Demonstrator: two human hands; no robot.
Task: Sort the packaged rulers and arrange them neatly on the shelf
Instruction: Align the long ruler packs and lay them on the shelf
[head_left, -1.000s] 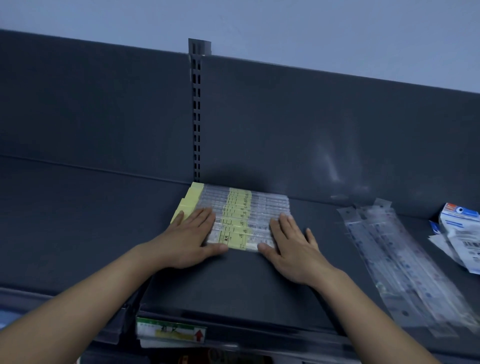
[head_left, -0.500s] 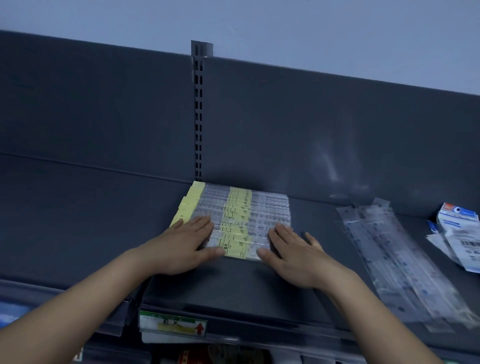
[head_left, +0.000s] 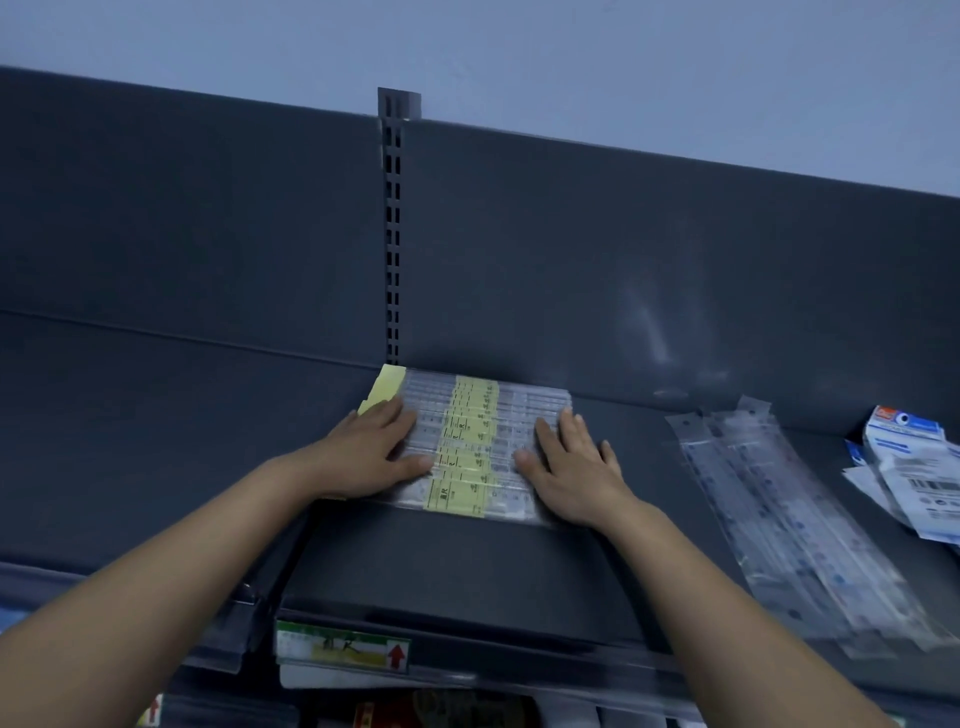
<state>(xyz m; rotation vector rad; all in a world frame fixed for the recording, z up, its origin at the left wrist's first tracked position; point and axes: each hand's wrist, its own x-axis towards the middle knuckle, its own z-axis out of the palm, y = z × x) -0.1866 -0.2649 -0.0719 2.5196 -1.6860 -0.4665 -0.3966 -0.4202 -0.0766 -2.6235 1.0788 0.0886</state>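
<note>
While I watched through the head camera, price tag (head_left: 343, 649): it sat on the front lip of the dark shelf (head_left: 441, 566), yellow and green with a red arrow.
left hand (head_left: 363, 457): flat on the left end of the packaged rulers (head_left: 470, 441), fingers straight and close together, thumb stretched toward the middle.
packaged rulers: I saw them lying side by side on the shelf, yellow labels lined up, the farthest against the back panel (head_left: 571, 270) below the slotted post (head_left: 393, 234).
right hand (head_left: 571, 467): flat on their right end, fingers straight, little finger slightly apart.
loose ruler packets (head_left: 779, 509): clear, lying aslant, well apart to the right.
white and blue packets (head_left: 914, 467): heaped at the far right edge.
</note>
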